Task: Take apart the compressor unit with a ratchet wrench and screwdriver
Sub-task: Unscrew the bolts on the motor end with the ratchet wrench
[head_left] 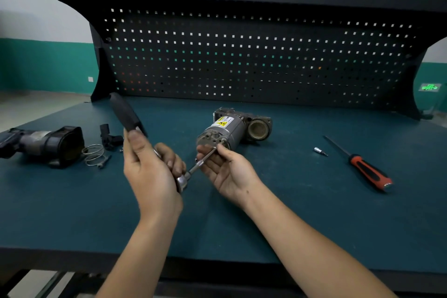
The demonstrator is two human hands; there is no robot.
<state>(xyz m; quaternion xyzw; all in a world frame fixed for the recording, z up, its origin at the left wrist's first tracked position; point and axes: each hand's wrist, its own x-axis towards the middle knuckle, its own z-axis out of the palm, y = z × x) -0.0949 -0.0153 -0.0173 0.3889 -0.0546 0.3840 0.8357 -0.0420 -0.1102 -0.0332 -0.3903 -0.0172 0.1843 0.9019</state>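
The grey compressor unit (232, 128), with a yellow warning label, lies on its side mid-bench, its round end face towards me. My left hand (152, 169) grips the ratchet wrench (128, 113) near its head; the black handle sticks up and to the left. A thin metal extension bar (204, 161) runs from the ratchet head to the compressor's end face. My right hand (225, 169) pinches that bar close to the face. A red and black screwdriver (370, 172) lies to the right.
A removed dark compressor part (46, 145) lies at the left, with a wire spring (94, 155) and a small black connector (110, 138) beside it. A small socket bit (319, 151) rests near the screwdriver. A black pegboard (242, 55) closes the back of the green bench (242, 225).
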